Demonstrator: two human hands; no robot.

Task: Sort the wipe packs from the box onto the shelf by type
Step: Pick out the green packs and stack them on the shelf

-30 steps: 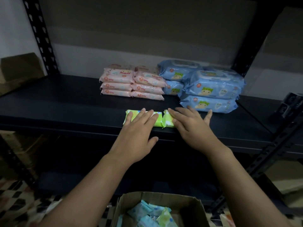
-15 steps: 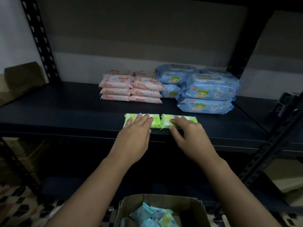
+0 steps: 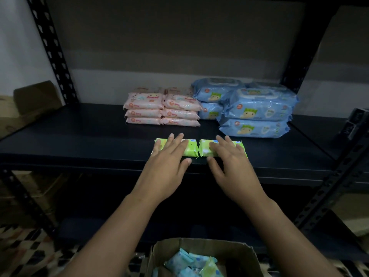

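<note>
A person stands facing a dark metal shelf [image 3: 79, 136], seen from above through a head-worn camera. Two green wipe packs lie end to end at the shelf's front edge, almost touching. The left hand [image 3: 165, 164] rests flat on the left green pack [image 3: 189, 149], fingers spread and extended, thumb at the shelf's front lip; it presses rather than grasps. The right hand [image 3: 229, 164] lies the same way over the right green pack [image 3: 204, 148], fingers splayed, nothing clasped.

Behind them, toward the shelf's back edge, pink wipe packs [image 3: 162, 107] sit in two side-by-side stacks, three high. Just to their right, touching them, larger blue wipe packs [image 3: 257, 111] are piled in stacks that reach toward the shelf's right rear post.

Below the shelf, at the bottom of the view, an open cardboard box [image 3: 199, 250] holds more packs [image 3: 191, 264], pale blue and green, lying jumbled. Another cardboard box [image 3: 34, 98] sits beyond the shelf's left end.
</note>
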